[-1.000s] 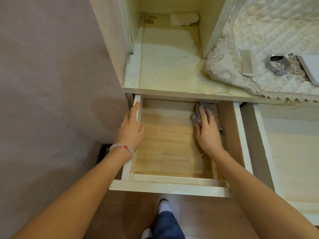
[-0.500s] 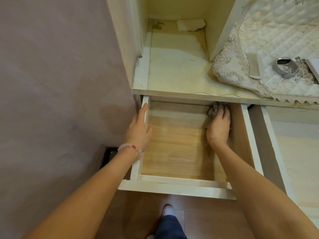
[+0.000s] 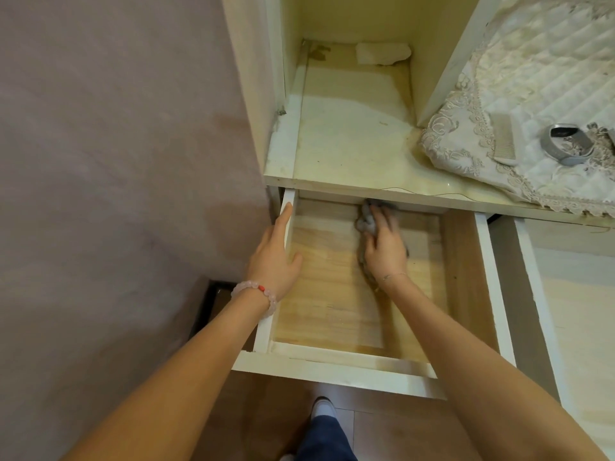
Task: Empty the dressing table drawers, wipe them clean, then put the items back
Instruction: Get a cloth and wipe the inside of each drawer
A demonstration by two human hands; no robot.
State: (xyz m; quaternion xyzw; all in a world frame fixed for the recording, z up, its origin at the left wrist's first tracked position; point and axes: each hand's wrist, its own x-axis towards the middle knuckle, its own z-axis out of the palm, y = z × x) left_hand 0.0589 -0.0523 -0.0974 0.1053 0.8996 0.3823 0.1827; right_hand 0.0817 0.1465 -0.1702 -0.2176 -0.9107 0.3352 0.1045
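Drawer (image 3: 332, 371), left one, pulled well out from under the bench (image 3: 349, 144), bare wood floor showing, nothing inside but cloth and hand. Judged as wipe step, emptying done for this drawer, putting items back not yet begun

Grey cloth (image 3: 363, 221) bunched on drawer floor near back wall, partly tucked under bench edge. Right hand (image 3: 386, 251) flat on top of it, fingers stretched forward and pressing down rather than gripping, tips blurred so exact curl hard to tell. Flat press likely for full contact with the wood, reach toward back wall for dust in the far edge

Left hand (image 3: 274, 257) laid along left drawer wall, fingers straight on outside, thumb inside, holding nothing. Probably bracing drawer against sliding while wiping. Bead bracelet (image 3: 256, 289) on that wrist

Second drawer (image 3: 572, 294) to the right also open. Lace mat (image 3: 532, 78) on bench with comb (image 3: 504, 139) and watch band (image 3: 565, 144) on it, likely parked there out of the way
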